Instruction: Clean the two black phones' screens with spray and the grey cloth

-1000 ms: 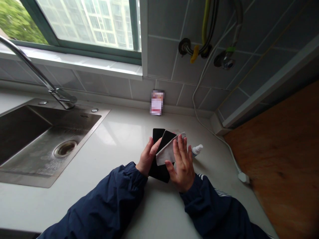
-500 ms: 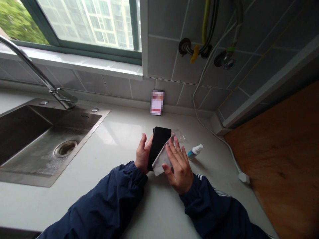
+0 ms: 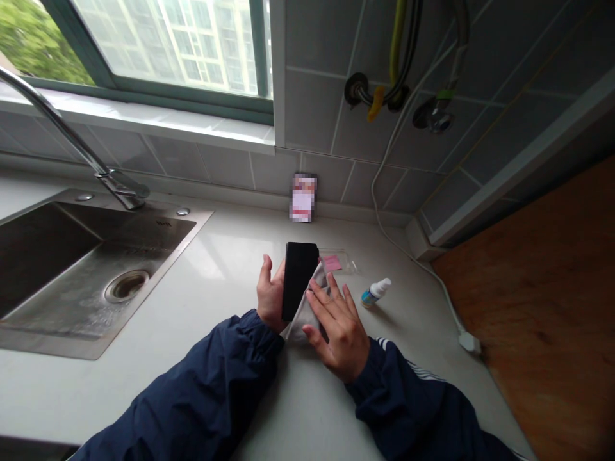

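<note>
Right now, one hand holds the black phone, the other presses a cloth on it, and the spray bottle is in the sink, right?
No. In the head view the spray bottle lies on the counter, not in the sink. The left hand holds the black phone; the right hand presses the cloth on it.

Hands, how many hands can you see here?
2. The left hand holds a black phone up over the counter. The right hand presses a white cloth against the phone. No other hands show.
</note>
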`<state>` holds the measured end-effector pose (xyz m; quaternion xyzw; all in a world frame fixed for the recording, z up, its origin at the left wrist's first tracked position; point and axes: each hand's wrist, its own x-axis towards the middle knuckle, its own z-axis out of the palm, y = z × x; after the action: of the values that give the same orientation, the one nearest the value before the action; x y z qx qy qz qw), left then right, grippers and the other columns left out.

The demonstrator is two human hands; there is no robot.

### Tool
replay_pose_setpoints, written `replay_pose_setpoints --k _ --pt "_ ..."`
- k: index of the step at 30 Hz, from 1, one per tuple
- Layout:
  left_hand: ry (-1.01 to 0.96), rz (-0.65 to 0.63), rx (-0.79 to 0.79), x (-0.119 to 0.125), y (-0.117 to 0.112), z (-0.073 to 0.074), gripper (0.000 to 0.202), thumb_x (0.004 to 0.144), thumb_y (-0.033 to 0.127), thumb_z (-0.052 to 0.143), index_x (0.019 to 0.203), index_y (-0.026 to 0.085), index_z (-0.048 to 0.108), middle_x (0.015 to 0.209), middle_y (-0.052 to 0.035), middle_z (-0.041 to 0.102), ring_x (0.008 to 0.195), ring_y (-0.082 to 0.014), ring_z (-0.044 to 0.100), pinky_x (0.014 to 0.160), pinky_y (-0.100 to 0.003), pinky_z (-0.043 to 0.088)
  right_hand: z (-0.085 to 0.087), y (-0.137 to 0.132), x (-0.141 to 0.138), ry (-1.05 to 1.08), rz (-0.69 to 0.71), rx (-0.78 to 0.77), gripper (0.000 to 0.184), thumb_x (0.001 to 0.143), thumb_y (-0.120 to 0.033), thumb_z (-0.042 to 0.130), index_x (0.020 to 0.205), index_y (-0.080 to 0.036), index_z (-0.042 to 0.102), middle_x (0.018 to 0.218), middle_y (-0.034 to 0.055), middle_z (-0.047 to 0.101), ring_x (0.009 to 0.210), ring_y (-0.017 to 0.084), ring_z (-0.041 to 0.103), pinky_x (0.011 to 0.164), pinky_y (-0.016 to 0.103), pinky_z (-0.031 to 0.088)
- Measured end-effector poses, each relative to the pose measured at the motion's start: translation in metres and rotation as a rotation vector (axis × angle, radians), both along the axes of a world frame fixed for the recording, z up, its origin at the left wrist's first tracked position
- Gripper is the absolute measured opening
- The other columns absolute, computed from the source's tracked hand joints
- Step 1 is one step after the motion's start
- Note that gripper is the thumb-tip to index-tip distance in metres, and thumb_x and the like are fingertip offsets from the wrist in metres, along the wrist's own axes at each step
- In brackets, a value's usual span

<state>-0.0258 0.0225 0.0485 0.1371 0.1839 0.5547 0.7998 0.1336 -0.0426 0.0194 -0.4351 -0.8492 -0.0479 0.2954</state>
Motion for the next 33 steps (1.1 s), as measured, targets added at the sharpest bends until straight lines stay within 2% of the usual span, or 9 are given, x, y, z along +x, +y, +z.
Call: replay_pose_setpoints --k 8,11,14,18,22,25,33 --pt "0.002 0.083 -0.03 -0.0046 0.0039 -0.0041 0.091 0.101 0.074 0.023 0.155 0.006 0.048 0.137 -0.0222 0.069 0.13 -0.0368 0.065 0.115 -0.05 0.046 0.0034 -0.0028 -0.0013 0.057 0.067 0.047 0.046 0.104 -0.031 0.053 0.144 -0.01 0.061 0.156 0.0144 0.056 0.159 0.036 0.03 0.123 0.063 0.037" --pt "-0.006 0.082 -0.04 -0.0063 0.0049 -0.0064 0.09 0.101 0.074 0.022 0.154 0.007 0.05 0.136 -0.0215 0.07 0.126 -0.0365 0.067 0.112 -0.051 0.05 0.0042 -0.0043 -0.0025 0.074 0.067 0.037 0.045 0.103 -0.028 0.054 0.144 -0.011 0.061 0.155 0.0142 0.057 0.158 0.036 0.032 0.123 0.063 0.037" --pt "-0.006 0.072 -0.047 -0.0069 0.0053 -0.0075 0.087 0.102 0.072 0.022 0.155 0.009 0.05 0.135 -0.0213 0.07 0.123 -0.0371 0.069 0.109 -0.053 0.052 0.0047 -0.0054 -0.0037 0.097 0.066 0.042 0.044 0.103 -0.026 0.054 0.143 -0.011 0.062 0.153 0.015 0.058 0.156 0.035 0.036 0.122 0.062 0.039" --pt "0.023 0.077 -0.049 -0.0052 0.0057 -0.0058 0.077 0.104 0.063 0.032 0.152 0.006 0.053 0.13 -0.0208 0.073 0.12 -0.0372 0.071 0.111 -0.054 0.05 0.0028 -0.0064 -0.006 0.118 0.054 0.043 0.045 0.102 -0.025 0.053 0.144 -0.009 0.06 0.154 0.0169 0.057 0.155 0.033 0.038 0.121 0.06 0.042" --pt "0.041 0.071 -0.037 -0.0027 0.0054 -0.0026 0.074 0.105 0.059 0.033 0.15 0.005 0.055 0.127 -0.0195 0.075 0.122 -0.0352 0.07 0.115 -0.05 0.047 -0.0013 -0.0064 -0.0074 0.101 0.032 0.029 0.051 0.102 -0.027 0.052 0.151 -0.009 0.054 0.158 0.0184 0.051 0.157 0.035 0.034 0.121 0.063 0.04" --pt "0.032 0.001 -0.032 -0.0016 0.0045 -0.0022 0.075 0.106 0.059 0.032 0.152 0.004 0.052 0.129 -0.0203 0.074 0.125 -0.0349 0.069 0.116 -0.047 0.046 -0.0032 -0.0056 -0.0068 0.093 0.007 0.026 0.055 0.104 -0.03 0.05 0.155 -0.01 0.048 0.161 0.0184 0.048 0.159 0.036 0.029 0.122 0.065 0.038" --pt "0.082 -0.13 -0.006 0.0021 -0.0024 -0.003 0.07 0.105 0.058 0.039 0.159 0.015 0.046 0.135 -0.0162 0.072 0.119 -0.0349 0.072 0.113 -0.048 0.049 -0.0037 -0.0002 -0.004 0.087 -0.111 0.02 0.069 0.107 -0.038 0.045 0.168 -0.014 0.023 0.17 0.0179 0.033 0.161 0.038 0.02 0.123 0.067 0.032"
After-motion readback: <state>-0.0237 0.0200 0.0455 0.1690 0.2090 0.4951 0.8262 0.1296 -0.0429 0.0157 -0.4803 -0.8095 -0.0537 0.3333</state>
